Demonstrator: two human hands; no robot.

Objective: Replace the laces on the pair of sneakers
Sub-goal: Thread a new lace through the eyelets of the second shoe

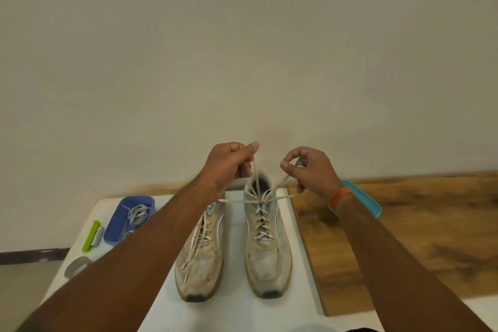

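Both hands pull lace ends above the right-side sneaker.

The left hand [229, 162] pinches one end of the lace [260, 198] and the right hand [310, 170] curls round the other, over the laced sneaker [268, 248] on the white worktop [237, 310]. Beside it stands the second sneaker [200, 261], its laces loose. Farther left, a blue tub [118, 224] holds a bundle of laces [138, 214]; a teal lid [363, 201] lies behind the right wrist.
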